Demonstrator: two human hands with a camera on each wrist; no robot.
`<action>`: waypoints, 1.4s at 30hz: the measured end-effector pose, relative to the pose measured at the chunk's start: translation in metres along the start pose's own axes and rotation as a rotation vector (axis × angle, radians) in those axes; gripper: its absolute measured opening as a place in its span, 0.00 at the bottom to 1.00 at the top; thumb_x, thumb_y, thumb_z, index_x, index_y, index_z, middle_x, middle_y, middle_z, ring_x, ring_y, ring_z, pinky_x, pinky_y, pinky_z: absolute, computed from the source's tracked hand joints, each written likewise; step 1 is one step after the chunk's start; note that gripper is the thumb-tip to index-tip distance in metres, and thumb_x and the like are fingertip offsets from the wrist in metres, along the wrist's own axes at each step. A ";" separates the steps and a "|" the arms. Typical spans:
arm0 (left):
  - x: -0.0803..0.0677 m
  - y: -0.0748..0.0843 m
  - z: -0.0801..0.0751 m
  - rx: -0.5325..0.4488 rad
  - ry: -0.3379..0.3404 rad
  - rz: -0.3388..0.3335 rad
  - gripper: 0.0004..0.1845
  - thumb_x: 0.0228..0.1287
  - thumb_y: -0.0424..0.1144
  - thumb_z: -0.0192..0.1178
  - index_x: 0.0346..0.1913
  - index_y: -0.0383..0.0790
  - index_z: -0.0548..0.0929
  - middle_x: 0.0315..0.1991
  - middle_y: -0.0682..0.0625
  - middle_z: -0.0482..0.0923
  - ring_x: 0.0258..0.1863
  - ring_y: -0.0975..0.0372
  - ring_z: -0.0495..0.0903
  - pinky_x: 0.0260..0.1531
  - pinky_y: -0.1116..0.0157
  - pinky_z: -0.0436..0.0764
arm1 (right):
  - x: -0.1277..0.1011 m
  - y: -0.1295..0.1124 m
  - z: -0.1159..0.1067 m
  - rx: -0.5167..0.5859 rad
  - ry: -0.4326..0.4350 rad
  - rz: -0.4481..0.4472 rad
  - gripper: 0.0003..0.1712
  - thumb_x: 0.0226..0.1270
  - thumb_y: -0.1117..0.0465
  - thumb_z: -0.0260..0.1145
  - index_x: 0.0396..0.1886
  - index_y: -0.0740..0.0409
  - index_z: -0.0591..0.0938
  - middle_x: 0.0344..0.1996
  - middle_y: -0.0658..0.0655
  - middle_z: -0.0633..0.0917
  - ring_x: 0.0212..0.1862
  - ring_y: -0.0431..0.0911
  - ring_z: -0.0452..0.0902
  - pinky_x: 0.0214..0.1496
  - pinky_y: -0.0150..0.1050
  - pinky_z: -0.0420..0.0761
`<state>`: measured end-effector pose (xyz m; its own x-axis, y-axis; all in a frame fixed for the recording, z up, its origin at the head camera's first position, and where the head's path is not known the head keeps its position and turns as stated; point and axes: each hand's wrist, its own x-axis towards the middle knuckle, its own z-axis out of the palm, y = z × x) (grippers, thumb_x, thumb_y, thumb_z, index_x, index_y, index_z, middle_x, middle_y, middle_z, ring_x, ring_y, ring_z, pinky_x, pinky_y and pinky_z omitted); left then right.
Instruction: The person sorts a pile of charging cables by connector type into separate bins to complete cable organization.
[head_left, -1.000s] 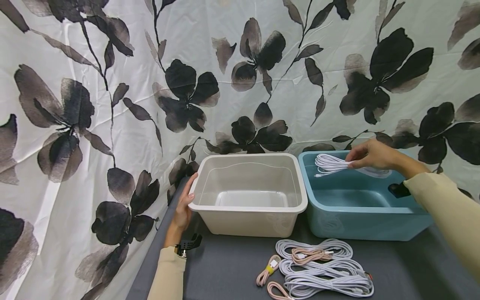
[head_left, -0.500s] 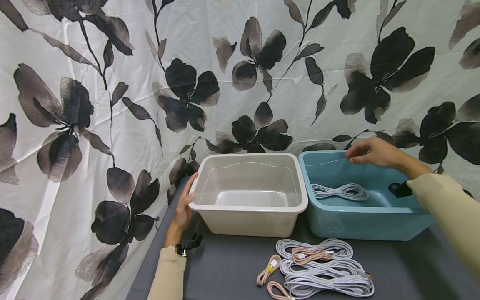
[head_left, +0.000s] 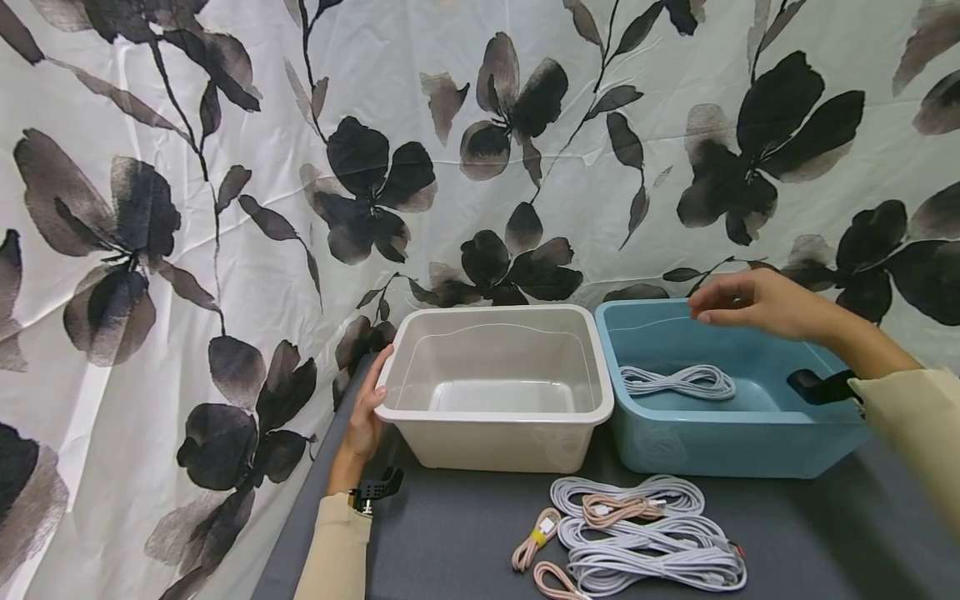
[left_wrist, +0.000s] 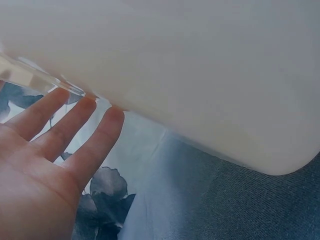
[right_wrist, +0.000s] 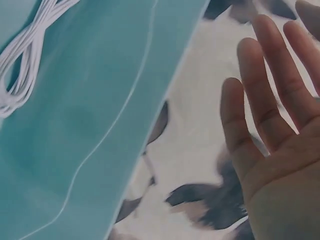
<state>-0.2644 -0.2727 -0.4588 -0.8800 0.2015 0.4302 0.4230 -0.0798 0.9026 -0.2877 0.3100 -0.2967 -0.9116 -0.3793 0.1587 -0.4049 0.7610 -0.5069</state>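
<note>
My right hand point(head_left: 750, 307) hovers over the back of the blue plastic bin point(head_left: 742, 450), holding nothing. Its fingers are spread and slightly bent in the right wrist view. A coiled white cable point(head_left: 678, 382) lies on the floor of that bin, below and left of the hand; part of it also shows as a white cable point(right_wrist: 31, 60) in the right wrist view. At the left end of the beige plastic bin point(head_left: 495, 433), my left hand point(head_left: 365, 417) rests against the rim. In the left wrist view the left fingers point(left_wrist: 100, 135) are straight, their tips at the bin's edge.
In front of the bins, several bundled white cables point(head_left: 652, 554) lie on the dark grey table point(head_left: 442, 533). Pinkish cables lie with them, one bundled cable point(head_left: 536, 540) with a yellow tie. A floral curtain point(head_left: 465, 200) hangs close behind the bins.
The white cable was in my right hand above the blue bin; it has been let go and lies inside. The right hand has opened, and its forearm has shifted slightly right.
</note>
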 end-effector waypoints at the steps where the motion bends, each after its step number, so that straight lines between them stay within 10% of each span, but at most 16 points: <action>1: 0.000 0.000 0.000 0.000 0.000 -0.001 0.39 0.67 0.42 0.39 0.83 0.48 0.51 0.81 0.42 0.50 0.71 0.48 0.62 0.61 0.56 0.71 | -0.004 -0.005 0.001 0.009 0.014 -0.012 0.17 0.69 0.59 0.70 0.56 0.56 0.86 0.49 0.58 0.89 0.43 0.26 0.80 0.43 0.26 0.79; 18: -0.001 0.001 -0.001 -0.003 -0.005 0.003 0.39 0.67 0.42 0.38 0.83 0.46 0.51 0.81 0.43 0.51 0.70 0.53 0.63 0.61 0.58 0.72 | -0.083 -0.076 0.048 0.073 0.264 -0.351 0.26 0.52 0.75 0.76 0.45 0.42 0.88 0.40 0.41 0.88 0.43 0.32 0.81 0.53 0.18 0.70; 42: -0.002 0.001 -0.001 -0.006 -0.007 0.008 0.39 0.67 0.42 0.39 0.83 0.48 0.51 0.81 0.43 0.50 0.72 0.50 0.61 0.63 0.57 0.70 | -0.119 -0.058 0.174 0.352 0.023 -0.376 0.21 0.64 0.68 0.72 0.54 0.43 0.85 0.46 0.45 0.88 0.47 0.39 0.83 0.47 0.36 0.82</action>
<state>-0.2619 -0.2743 -0.4587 -0.8750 0.2072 0.4377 0.4291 -0.0871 0.8991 -0.1436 0.2190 -0.4334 -0.7107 -0.5777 0.4015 -0.6598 0.3494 -0.6653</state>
